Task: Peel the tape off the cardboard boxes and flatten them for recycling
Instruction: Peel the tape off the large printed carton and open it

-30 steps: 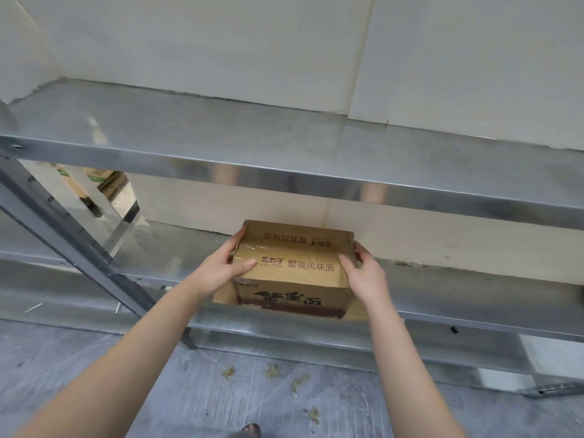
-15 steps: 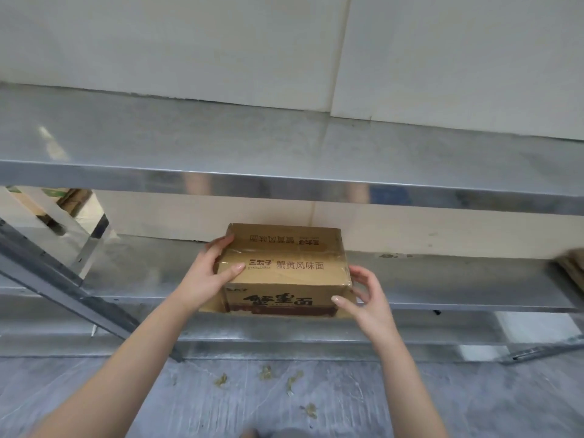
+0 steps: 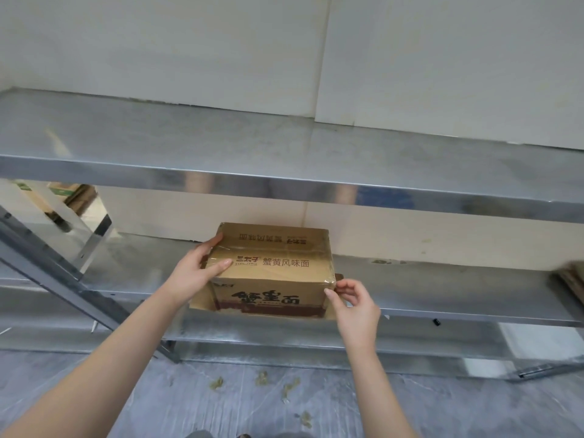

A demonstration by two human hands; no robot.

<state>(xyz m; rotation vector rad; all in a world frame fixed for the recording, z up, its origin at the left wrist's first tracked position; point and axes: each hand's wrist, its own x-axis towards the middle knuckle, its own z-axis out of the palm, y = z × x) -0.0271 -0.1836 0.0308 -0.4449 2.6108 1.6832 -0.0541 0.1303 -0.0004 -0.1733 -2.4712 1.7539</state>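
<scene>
left hand [image 3: 192, 273] grips noodle carton [image 3: 275, 263] at left corner | right hand [image 3: 354, 298] moved off its side, thumb and forefinger now pinching tape [image 3: 330, 278] end | peel starting

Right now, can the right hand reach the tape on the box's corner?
Probably yes. The right hand has its fingertips at the near right corner of the box, where shiny tape wraps over; nothing lies between.
</scene>
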